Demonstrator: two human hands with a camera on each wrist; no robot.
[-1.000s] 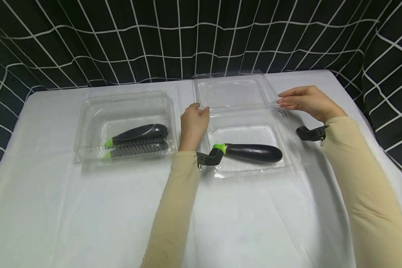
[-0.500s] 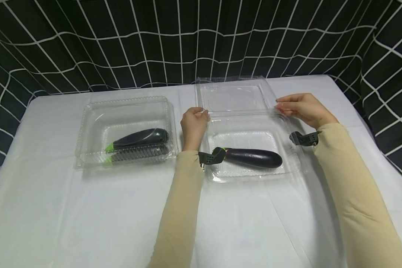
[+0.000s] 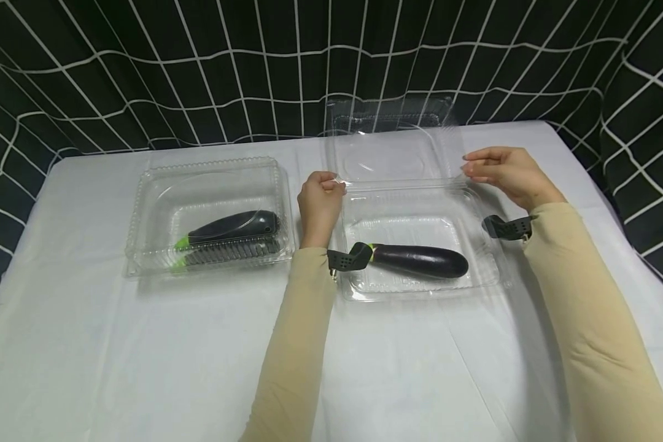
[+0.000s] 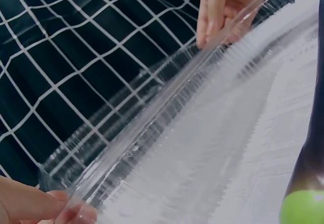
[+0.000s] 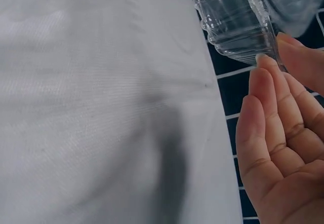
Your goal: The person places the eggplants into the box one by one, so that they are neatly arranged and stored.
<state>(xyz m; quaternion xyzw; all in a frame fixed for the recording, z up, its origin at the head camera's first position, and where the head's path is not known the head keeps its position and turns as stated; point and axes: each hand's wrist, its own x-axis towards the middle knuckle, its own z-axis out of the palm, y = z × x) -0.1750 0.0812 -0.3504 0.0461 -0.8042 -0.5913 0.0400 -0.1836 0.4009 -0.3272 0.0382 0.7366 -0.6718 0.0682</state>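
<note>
A clear plastic clamshell box (image 3: 420,294) lies on the table with its lid (image 3: 383,150) folded back and tilted up at the far side. Inside its base rests a dark eggplant (image 3: 422,261); its green cap (image 4: 304,208) shows in the left wrist view. My left hand (image 3: 320,205) pinches the left end of the fold between lid and base. At the opposite end, my right hand (image 3: 508,176) pinches the right corner of that fold, thumb against the fingertips in the right wrist view, where the clear plastic (image 5: 238,24) reaches the fingers.
To the left stands a second clear box (image 3: 210,178), closed, with a dark eggplant (image 3: 234,226) with a green end inside. A white cloth (image 3: 171,356) covers the table. Dark white-gridded fabric (image 3: 243,73) hangs behind and at the sides.
The lid has tilted up from lying nearly flat, its far edge now higher against the gridded fabric. The right hand shifted slightly; the left hand stays at the fold.
</note>
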